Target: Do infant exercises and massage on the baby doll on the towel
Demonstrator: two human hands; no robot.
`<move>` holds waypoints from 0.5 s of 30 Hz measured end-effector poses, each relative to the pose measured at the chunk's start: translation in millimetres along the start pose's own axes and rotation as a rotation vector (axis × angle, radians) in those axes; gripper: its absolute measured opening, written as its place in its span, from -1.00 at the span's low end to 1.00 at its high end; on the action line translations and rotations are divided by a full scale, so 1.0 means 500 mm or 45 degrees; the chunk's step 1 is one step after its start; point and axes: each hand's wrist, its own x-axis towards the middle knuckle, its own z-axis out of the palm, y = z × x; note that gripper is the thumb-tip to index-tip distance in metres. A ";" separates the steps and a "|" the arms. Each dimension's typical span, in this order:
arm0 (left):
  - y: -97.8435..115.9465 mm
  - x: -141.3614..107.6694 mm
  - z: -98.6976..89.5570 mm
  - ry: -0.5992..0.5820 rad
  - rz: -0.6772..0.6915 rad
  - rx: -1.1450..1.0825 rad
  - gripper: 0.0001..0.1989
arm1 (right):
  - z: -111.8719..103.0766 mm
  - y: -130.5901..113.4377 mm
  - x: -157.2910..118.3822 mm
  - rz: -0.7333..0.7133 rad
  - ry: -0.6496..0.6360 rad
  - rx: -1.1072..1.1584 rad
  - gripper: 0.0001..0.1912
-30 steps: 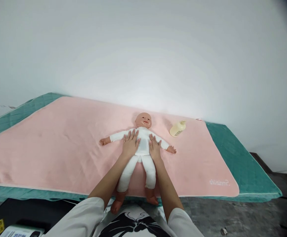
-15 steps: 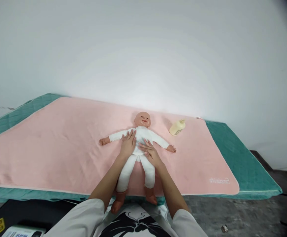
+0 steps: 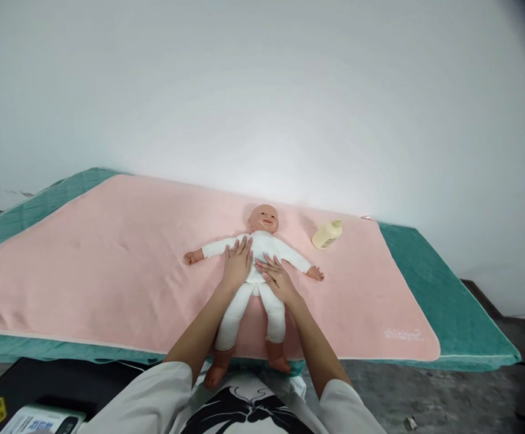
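A baby doll (image 3: 266, 242) with a white cloth body lies on its back on a pink mat (image 3: 154, 271), arms spread and feet toward me. My left hand (image 3: 237, 263) rests flat on the left side of its torso, fingers stretched out toward the head. Lower on the other side of the torso lies my right hand (image 3: 276, 277), its fingers extended and slanting to the left. Neither hand grips anything. Beyond the doll's arm on the right, a pale yellow pump bottle (image 3: 327, 235) lies tilted on the mat.
Under the mat a teal padded cover (image 3: 452, 295) shows at both ends and along the front edge. A white wall (image 3: 262, 90) stands behind. At the lower left are a black surface (image 3: 63, 386) and a white-and-green package (image 3: 40, 420). A small metallic object (image 3: 410, 423) lies on the grey floor.
The view has shifted slightly, so the doll, bottle and hands appear a little farther right. Both hands stay on the doll's torso in nearly the same position.
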 end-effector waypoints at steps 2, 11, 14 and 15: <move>0.002 0.000 -0.001 0.001 0.002 0.019 -0.47 | 0.000 0.006 0.006 0.013 0.010 -0.012 -0.50; 0.004 -0.001 0.001 0.013 0.012 0.032 -0.47 | -0.004 0.030 0.047 0.123 -0.019 -0.169 -0.46; 0.004 -0.001 0.002 0.016 0.017 0.035 -0.47 | -0.002 0.034 0.057 0.231 -0.026 -0.254 -0.43; 0.004 -0.002 0.003 0.019 0.021 0.036 -0.47 | 0.000 0.035 0.059 0.268 -0.016 -0.282 -0.42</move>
